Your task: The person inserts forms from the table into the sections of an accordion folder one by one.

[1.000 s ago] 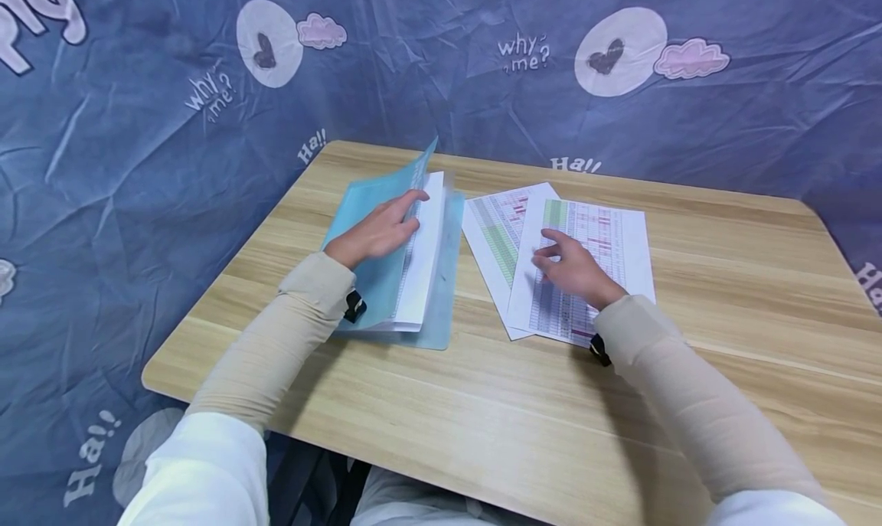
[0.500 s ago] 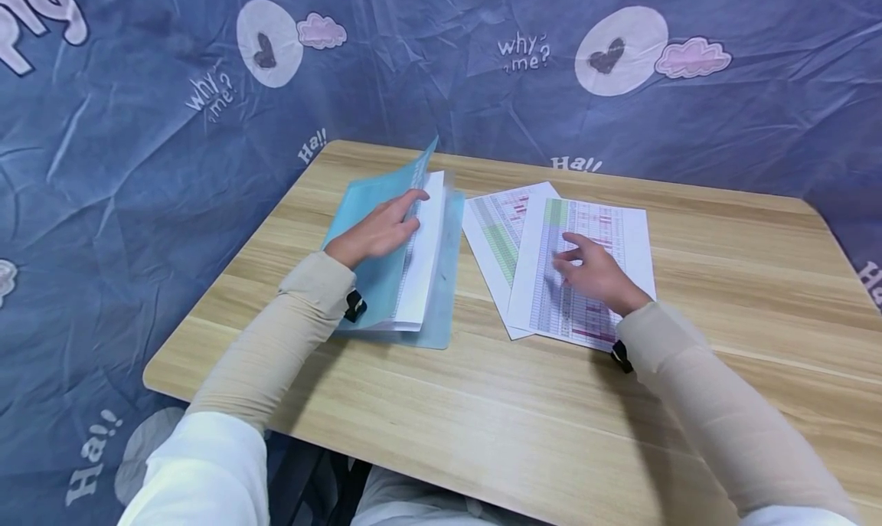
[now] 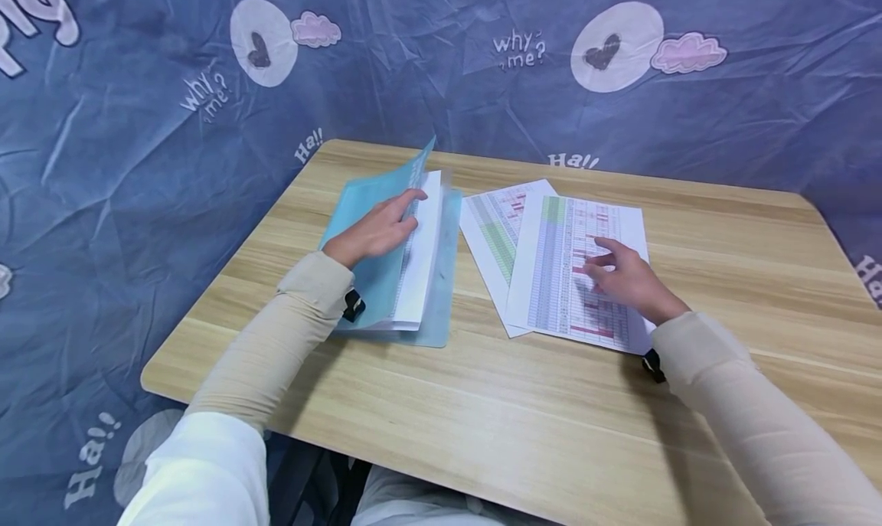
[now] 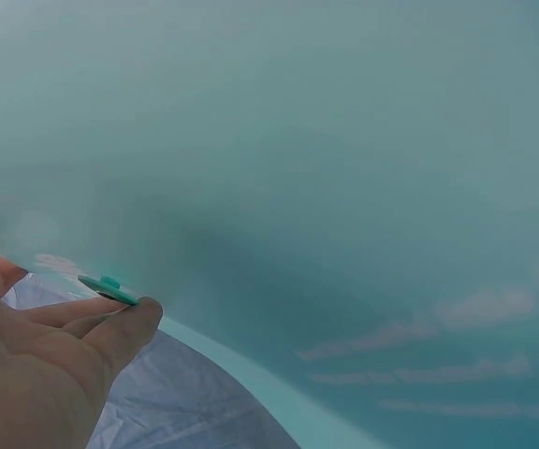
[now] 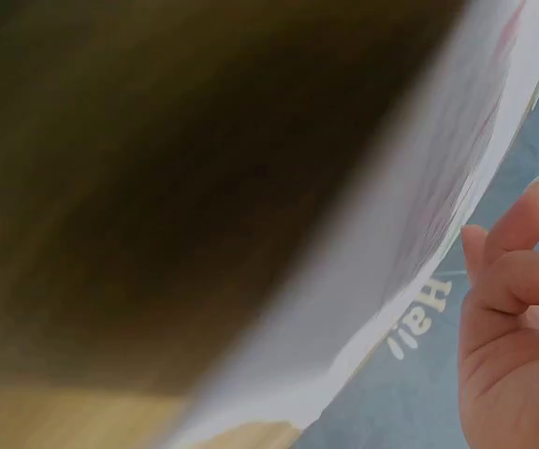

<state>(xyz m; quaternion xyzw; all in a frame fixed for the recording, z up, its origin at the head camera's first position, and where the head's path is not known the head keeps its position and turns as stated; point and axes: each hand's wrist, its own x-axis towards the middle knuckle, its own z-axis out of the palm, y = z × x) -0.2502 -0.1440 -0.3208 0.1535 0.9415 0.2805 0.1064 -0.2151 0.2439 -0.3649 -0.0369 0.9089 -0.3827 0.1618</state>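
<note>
Top sheet (image 3: 575, 262), printed table, lies flat on wood table (image 3: 482, 403), right of centre, long axis near-to-far, slight tilt, top edge toward backdrop. R hand (image 3: 623, 279) rests on it w/ fingers loosely bent, not gripping; wrist view too blurred to add more. Second sheet (image 3: 492, 231) under it, sticking out left, angled a bit more. Just left, apart by a thin gap: teal folder (image 3: 375, 281), open, long axis also near-to-far, cover raised w/ far corner up. L hand (image 3: 375, 231) lies on the cover, fingers straight, tips at white pages (image 3: 423, 258) inside; L wrist view shows the teal plastic close up, small button clasp (image 4: 109, 285) at fingertips. Blue cartoon cloth (image 3: 138, 128) w/ "why me?" & hearts hangs behind & around table. Nothing betw. hands & sheets.
</note>
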